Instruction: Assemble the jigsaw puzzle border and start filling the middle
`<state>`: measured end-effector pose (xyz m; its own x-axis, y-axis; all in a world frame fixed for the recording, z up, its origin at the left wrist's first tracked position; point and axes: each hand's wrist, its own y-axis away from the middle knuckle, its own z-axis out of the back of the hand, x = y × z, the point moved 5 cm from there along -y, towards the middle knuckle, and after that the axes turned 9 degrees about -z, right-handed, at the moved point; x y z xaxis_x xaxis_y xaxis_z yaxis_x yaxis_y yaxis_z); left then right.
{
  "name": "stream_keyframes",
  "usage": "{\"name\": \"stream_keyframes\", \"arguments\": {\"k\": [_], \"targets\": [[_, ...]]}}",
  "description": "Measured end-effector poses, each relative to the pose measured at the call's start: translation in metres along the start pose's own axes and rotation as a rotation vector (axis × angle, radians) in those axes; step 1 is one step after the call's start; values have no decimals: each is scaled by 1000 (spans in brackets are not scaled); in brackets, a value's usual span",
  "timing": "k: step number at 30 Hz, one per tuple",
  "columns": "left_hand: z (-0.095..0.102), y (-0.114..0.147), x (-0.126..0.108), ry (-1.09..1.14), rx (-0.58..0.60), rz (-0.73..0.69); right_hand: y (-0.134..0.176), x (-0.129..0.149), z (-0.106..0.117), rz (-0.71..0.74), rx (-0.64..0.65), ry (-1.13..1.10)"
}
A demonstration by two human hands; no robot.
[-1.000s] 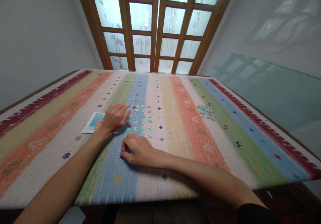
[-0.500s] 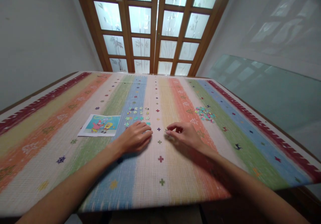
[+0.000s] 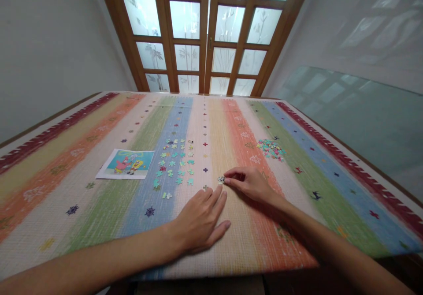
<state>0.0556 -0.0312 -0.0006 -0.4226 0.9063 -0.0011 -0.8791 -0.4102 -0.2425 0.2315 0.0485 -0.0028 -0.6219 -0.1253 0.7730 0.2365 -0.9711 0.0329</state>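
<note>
Between the thumb and fingertips of my right hand [image 3: 251,184] is a small jigsaw puzzle piece [image 3: 221,180], held low at the tablecloth's yellow stripe. My left hand [image 3: 203,218] rests palm down just in front of it, fingers stretched out and thumb apart, with nothing visible in it. Its fingertips are close to the piece; I cannot tell whether they touch it. Left of the hands, loose, mostly turquoise puzzle pieces [image 3: 181,172] lie spread in rough rows. A joined-looking pair of pieces [image 3: 167,195] lies nearer to me.
A printed cartoon picture [image 3: 127,165] lies on the left of the striped tablecloth [image 3: 109,224]. Towards the right is a heap of mixed puzzle pieces [image 3: 271,149]. Wooden doors with frosted panes [image 3: 188,57] stand beyond the table, with walls on both sides.
My left hand has moved right and nearer to me, uncovering the lower rows of puzzle pieces, and its fingers have straightened. My right hand stays nearly in place with its piece.
</note>
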Motion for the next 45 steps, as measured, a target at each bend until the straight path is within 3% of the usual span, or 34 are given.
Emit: {"name": "stream_keyframes", "arguments": {"k": [9, 14, 32, 45], "targets": [[-11, 2, -3, -44, -22, 28, -4, 12, 6, 148, 26, 217], [-11, 4, -1, -3, -59, 38, 1, 10, 4, 180, -10, 200], [5, 9, -9, -53, -216, 9, 29, 22, -13, 449, -99, 261], [6, 9, -8, -49, -208, 18, 27, 20, -12, 434, -86, 271]]}}
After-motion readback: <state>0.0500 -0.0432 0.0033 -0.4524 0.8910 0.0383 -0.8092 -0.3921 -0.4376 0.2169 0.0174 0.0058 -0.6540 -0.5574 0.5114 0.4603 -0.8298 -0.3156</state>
